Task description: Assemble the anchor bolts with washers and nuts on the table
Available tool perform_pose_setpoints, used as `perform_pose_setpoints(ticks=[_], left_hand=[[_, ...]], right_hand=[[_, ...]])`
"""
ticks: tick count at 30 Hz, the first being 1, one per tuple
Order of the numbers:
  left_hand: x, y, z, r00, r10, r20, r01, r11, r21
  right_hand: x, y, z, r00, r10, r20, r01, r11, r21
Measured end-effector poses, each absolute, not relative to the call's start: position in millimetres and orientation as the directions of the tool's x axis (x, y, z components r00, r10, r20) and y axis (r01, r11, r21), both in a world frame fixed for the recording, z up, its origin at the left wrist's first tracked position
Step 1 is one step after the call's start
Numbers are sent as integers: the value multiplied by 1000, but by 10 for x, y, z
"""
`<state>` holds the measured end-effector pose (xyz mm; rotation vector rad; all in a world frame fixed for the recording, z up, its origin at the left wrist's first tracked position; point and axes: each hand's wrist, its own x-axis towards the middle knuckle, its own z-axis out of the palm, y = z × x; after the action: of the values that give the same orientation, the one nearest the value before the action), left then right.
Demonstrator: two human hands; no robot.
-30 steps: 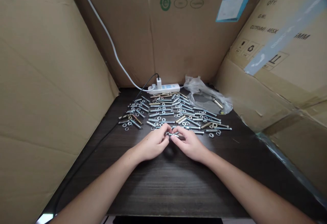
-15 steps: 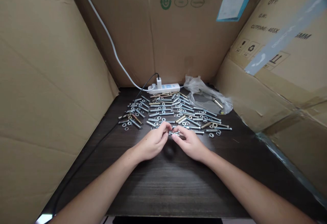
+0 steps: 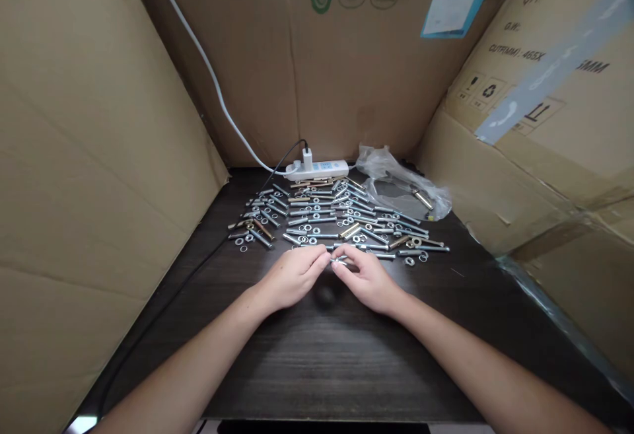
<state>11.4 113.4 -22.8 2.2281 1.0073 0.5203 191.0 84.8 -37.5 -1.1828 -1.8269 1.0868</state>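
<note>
My left hand [image 3: 296,275] and my right hand [image 3: 365,277] meet fingertip to fingertip just in front of rows of metal hardware. Between the thumb and fingers of my right hand is a small silvery bolt [image 3: 341,261]. The fingers of my left hand are pressed together at the bolt's left end; what they pinch there is too small to tell. Beyond both hands lie many long bolts [image 3: 319,220], brass-coloured sleeves [image 3: 350,230], nuts [image 3: 409,261] and ring washers [image 3: 243,249] on the dark table [image 3: 317,361].
Behind the hardware stands a white power strip [image 3: 324,170] with a plugged-in adapter [image 3: 308,158]. A clear plastic bag [image 3: 386,164] with a few pieces lies at the back right. A black cable [image 3: 183,279] runs down the left side. Cardboard walls [image 3: 247,57] surround the table.
The fingers of my left hand have closed together and flattened, with the hand turned more palm-down. My right hand has barely moved and keeps its grip on the bolt.
</note>
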Motion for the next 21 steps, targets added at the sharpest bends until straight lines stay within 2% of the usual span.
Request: perform_pose_setpoints(ticks=[7,16,21], left_hand=[[114,1137,-216,650,757,68,514,-503,695],[119,1068,-173,600,795,91,456,-433,777],[110,1123,-215,572,812,111,511,-459,727]], right_hand=[[1918,848,-373,-356,927,115,363,250,-898],[1930,872,-402,-335,938,88,374,218,-902],[1928,865,-398,-324,941,94,370,218,-903]])
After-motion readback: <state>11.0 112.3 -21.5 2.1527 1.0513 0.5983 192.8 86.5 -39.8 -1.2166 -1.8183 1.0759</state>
